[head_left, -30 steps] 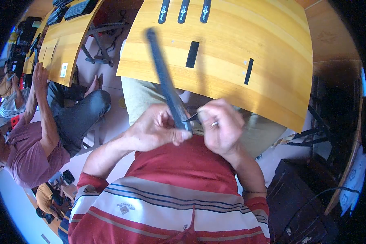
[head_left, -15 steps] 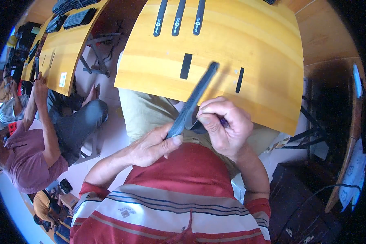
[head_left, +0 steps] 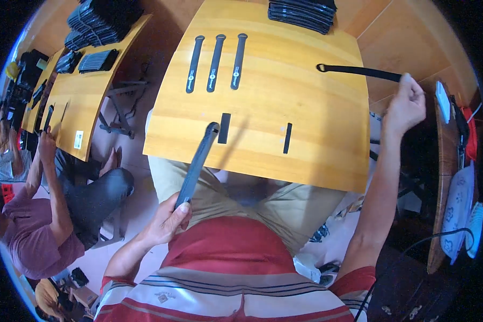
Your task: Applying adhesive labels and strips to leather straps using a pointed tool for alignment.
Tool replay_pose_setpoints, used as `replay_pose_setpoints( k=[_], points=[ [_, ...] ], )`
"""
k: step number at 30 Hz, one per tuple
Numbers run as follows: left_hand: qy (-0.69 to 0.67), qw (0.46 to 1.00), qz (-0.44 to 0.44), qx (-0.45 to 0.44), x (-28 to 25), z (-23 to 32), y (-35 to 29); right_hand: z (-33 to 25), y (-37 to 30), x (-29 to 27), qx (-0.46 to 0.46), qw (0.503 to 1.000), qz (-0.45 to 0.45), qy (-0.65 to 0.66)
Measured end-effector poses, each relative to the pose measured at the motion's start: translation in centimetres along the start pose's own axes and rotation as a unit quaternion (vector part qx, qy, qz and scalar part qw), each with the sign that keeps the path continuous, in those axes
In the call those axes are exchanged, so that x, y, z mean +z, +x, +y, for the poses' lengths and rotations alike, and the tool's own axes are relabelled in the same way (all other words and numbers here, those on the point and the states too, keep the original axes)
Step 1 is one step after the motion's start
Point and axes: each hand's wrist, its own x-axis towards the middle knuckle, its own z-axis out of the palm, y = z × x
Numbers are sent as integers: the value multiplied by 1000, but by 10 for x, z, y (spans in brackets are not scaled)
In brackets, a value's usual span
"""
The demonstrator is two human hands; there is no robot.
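My left hand (head_left: 167, 221) grips the lower end of a dark grey strap (head_left: 194, 170), which slants up and away over the table's near edge. Out to the right, my right hand (head_left: 407, 107) pinches one end of a black strap (head_left: 362, 71). That strap stretches leftward above the table and ends in a small ring. Three grey straps (head_left: 216, 63) with pale printed marks lie side by side farther back on the yellow wooden table (head_left: 300, 107). Closer to me are a wider black strip (head_left: 224, 129) and a narrow black strip (head_left: 287, 138).
A stack of dark flat pieces (head_left: 301, 15) sits at the table's far edge. On the left, a co-worker (head_left: 43, 225) sits at another yellow table (head_left: 78, 102) holding dark bundles. A wooden panel (head_left: 408, 40) borders the far right, and a black cable (head_left: 440, 234) hangs nearby.
My right hand has swung from beside my left hand to the far right, drawing out the black strap. My left hand has shifted left and nearer with the grey strap. The view has tilted up.
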Motion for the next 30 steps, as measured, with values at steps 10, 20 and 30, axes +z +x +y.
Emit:
replay_pose_setpoints(
  k=[10,20,30],
  points=[
    [-37,996,32,71,9,0,16,-10,-164,50,-145,898,-403,-102],
    [-174,983,17,54,8,-13,22,-16,-164,74,-167,840,-476,-202],
    [-176,982,9,66,4,-12,28,-20,-165,103,-147,791,-544,-237]
  ],
)
